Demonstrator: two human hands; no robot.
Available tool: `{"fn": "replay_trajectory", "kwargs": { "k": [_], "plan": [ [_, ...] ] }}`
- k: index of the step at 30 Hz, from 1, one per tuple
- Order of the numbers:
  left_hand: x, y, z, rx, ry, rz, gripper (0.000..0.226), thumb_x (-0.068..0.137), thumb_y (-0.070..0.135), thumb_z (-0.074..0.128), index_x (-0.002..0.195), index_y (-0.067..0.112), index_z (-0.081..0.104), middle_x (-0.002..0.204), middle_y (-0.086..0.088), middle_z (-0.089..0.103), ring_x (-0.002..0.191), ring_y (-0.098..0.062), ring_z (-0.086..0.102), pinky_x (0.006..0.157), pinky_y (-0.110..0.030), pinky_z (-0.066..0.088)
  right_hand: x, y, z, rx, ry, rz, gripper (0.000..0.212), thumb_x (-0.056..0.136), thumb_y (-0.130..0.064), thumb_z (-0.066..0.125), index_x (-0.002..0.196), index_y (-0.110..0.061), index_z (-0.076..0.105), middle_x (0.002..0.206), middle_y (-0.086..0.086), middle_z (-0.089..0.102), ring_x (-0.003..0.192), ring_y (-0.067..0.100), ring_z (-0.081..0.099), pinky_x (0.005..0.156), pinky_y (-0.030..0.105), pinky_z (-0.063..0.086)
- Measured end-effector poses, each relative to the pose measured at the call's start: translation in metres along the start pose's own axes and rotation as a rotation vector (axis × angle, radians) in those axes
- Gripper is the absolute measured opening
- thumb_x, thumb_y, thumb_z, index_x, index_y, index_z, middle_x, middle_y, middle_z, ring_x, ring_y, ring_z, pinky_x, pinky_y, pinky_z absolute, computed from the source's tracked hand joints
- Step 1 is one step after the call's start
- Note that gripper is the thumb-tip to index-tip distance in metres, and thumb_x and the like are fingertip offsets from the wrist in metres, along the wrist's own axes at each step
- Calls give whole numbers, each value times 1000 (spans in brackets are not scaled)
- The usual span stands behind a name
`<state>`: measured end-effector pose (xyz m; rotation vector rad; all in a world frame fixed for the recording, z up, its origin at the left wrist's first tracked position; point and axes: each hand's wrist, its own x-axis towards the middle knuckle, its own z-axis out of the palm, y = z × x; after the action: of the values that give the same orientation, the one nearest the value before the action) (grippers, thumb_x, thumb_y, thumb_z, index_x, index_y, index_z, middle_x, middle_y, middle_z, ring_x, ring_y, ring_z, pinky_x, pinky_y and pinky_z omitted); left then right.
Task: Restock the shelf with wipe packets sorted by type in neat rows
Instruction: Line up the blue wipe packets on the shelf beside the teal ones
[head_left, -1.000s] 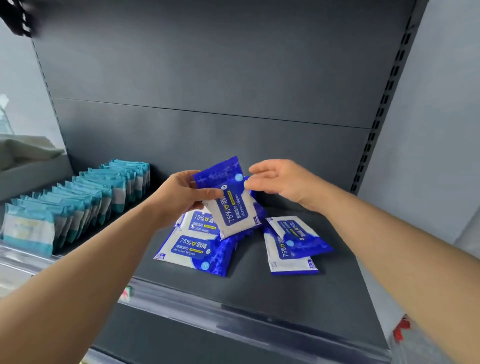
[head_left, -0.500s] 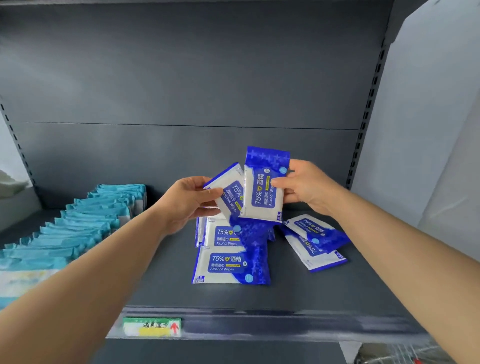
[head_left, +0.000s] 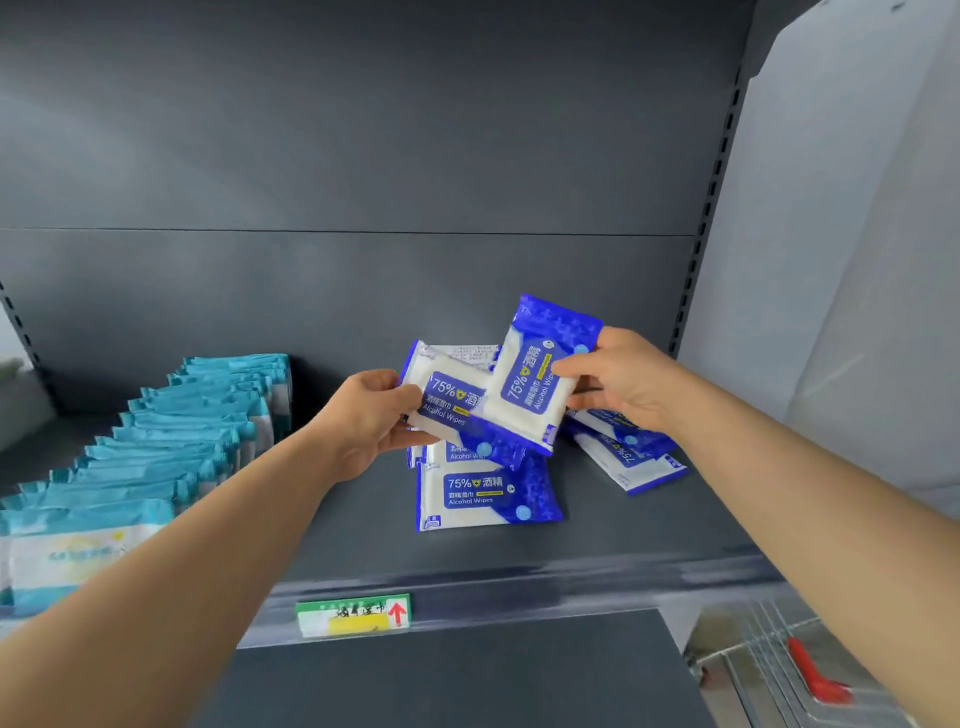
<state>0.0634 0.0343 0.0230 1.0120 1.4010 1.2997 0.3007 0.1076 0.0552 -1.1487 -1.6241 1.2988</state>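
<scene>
Above the dark grey metal shelf (head_left: 363, 530), the left hand (head_left: 371, 423) is pinching a blue-and-white plastic alcohol wipe packet (head_left: 449, 400), thumb on top. The right hand (head_left: 621, 387) is gripping a second blue-and-white packet (head_left: 535, 379), overlapping the first. More blue packets (head_left: 485, 496) are lying loose beneath; a row of teal wipe packets (head_left: 171, 441) is standing at left.

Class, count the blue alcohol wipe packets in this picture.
7 blue packets: two in the left hand, one in the right hand, two overlapping on the shelf below, two stacked at right. Others may be hidden underneath.
</scene>
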Motion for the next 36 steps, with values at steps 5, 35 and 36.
{"fn": "replay_trajectory", "kwargs": {
  "k": [5, 35, 36],
  "plan": [
    [-15, -24, 1, -58, -69, -151, 19, 94, 0, 45, 104, -9, 58, 87, -16, 74, 76, -25, 73, 68, -35, 61, -15, 14, 7, 138, -39, 139, 39, 83, 13, 59, 111, -13, 48, 100, 18, 70, 72, 29, 73, 59, 35, 60],
    [23, -56, 6, 251, 129, 210, 57, 75, 6, 79, 118, 19, 44, 108, 0, 63, 88, -12, 65, 62, -24, 51, 21, 75, -28, -911, 320, 82, 45, 85, -48, 60, 110, -10, 59, 115, 12, 57, 104, 33, 56, 79, 35, 47],
    [24, -57, 6, 247, 130, 211, 58, 75, 6, 79, 118, 19, 44, 109, -1, 63, 90, -15, 65, 63, -26, 52, 24, 81, -37, -991, 293, 155, 46, 84, -52, 59, 107, -11, 56, 116, 13, 56, 105, 33, 55, 77, 36, 46]
  ]
}}
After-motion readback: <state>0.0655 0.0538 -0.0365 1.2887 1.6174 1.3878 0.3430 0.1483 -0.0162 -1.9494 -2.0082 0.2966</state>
